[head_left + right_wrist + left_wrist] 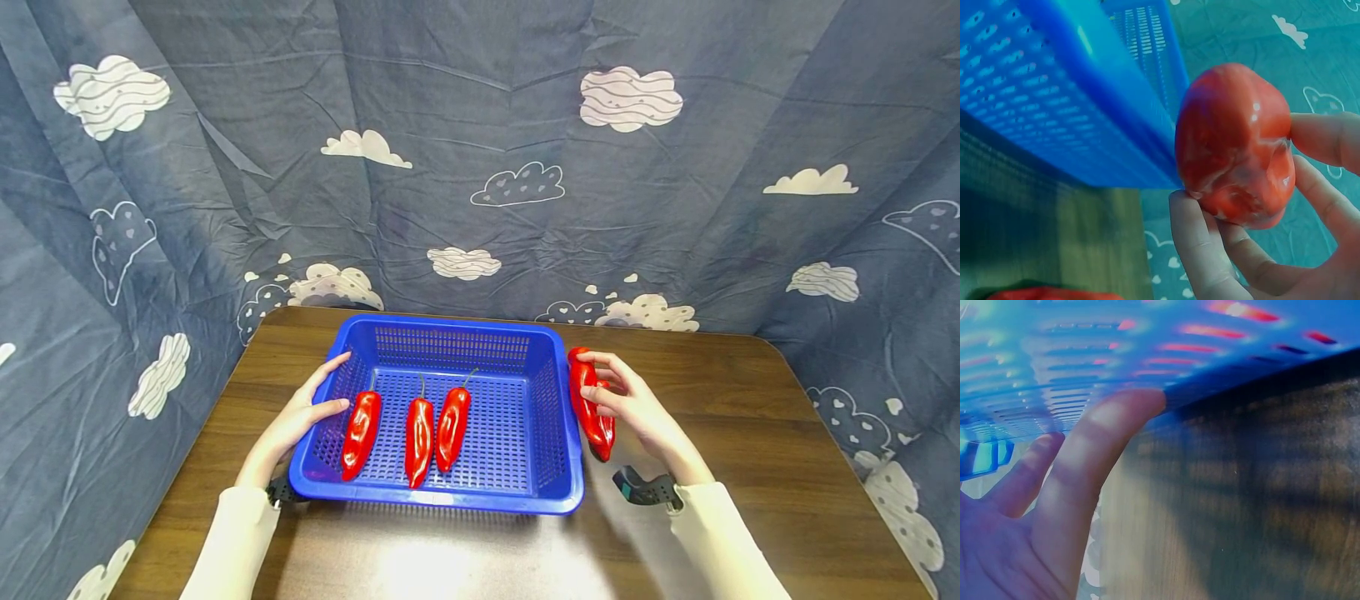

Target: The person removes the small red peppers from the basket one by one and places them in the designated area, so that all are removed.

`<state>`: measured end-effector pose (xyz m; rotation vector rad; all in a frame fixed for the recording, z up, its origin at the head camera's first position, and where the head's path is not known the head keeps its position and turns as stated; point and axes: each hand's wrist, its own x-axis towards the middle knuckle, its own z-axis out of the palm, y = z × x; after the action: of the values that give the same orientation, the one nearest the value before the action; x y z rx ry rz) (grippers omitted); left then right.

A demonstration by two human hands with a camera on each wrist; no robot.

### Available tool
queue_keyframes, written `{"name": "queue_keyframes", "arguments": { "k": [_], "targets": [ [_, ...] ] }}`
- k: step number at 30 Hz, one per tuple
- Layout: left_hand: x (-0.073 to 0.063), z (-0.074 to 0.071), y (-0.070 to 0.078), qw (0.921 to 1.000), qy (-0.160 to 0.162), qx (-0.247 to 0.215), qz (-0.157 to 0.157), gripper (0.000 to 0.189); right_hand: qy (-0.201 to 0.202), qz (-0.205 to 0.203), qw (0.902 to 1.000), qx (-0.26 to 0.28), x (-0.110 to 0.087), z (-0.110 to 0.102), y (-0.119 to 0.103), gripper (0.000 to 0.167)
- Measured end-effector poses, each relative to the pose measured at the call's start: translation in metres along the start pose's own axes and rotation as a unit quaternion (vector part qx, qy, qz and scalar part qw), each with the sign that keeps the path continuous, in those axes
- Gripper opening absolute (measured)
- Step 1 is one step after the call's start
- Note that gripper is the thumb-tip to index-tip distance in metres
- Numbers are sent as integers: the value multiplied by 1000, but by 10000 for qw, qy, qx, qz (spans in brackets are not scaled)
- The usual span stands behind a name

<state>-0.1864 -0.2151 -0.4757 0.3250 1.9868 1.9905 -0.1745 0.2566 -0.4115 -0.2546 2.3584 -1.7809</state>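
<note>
- Broadly, a dark blue-grey cloth [435, 208] printed with pale clouds filled the upper half of the head view and ran down both sides.
- The brown wooden table [720, 400] spread across the lower half of that frame, with a bright glare at bottom centre.
- A blue basket [495, 502] with slotted walls sat on it, a little left of centre.
- Two cream sleeves [723, 542] reached in from the lower left and lower right.
- The left hand [288, 421], at centre left, lay along the basket's left side, thumb and fingers extended and spread; in the left wrist view the thumb crossed in front of the slotted wall.
- The right hand [637, 408], right of centre, gripped a red pepper [585, 392] between thumb and fingers, just outside the basket's right rim.
- Another red pepper [606, 425] showed partly behind the gripped one.
- Inside the basket, towards its left, were three more: a leftmost pepper [362, 433], a middle pepper [420, 442] and a rightmost pepper [453, 429], their green stems pointing up the frame.
- A black wrist strap [663, 490] circled the right wrist, lower right.
</note>
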Motion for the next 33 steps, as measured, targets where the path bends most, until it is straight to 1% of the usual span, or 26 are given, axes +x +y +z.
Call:
{"name": "queue_keyframes", "arguments": {
  "k": [8,18,33],
  "targets": [
    [0,-1,-2,9999,73,78,-58,71,96,18,9999,62,-3,-9,9,45],
    [0,-1,-1,9999,39,131,-41,69,238,-113,9994,202,-8,-17,19,43],
    [1,0,0,9999,29,93,36,68,494,-6,9984,279,-12,-29,45,44]
  ]
}}
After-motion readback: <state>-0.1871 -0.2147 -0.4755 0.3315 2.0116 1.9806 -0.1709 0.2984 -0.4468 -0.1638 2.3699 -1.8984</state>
